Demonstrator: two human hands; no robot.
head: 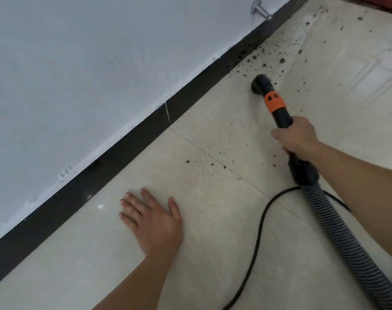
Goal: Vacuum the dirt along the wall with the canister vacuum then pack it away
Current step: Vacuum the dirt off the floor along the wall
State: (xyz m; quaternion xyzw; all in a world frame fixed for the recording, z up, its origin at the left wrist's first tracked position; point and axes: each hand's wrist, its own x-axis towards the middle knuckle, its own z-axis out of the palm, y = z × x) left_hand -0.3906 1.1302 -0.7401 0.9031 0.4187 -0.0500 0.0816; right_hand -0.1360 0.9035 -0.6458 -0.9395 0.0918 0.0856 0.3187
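**Ana:** On the tile floor (213, 253) beside the wall (101, 63), what did the person hold?

**Ben:** The right hand (296, 137) was clamped round the black wand (282, 118), with the fingers curled over it. Just ahead of that grip sat the orange collar (275, 101). Beyond it the round nozzle (261, 85) was down at the tile, near the dark baseboard (123, 152) but apart from it.

**Ana:** And the dirt (282, 60)?

**Ben:** It lay scattered past the nozzle in dark crumbs, thickest along the baseboard, with finer specks left of the grip. Behind the grip the ribbed hose (339, 231) ran back toward the person. A black cord (258, 229) looped over the floor beside it.

**Ana:** What of the other hand?

**Ben:** The left hand (153, 220) lay flat on the tile, well left of the grip and nearer the person. Its fingers were straight and spread, holding nothing. Far beyond the grip, a metal door stop (258, 10) stuck out from the wall.
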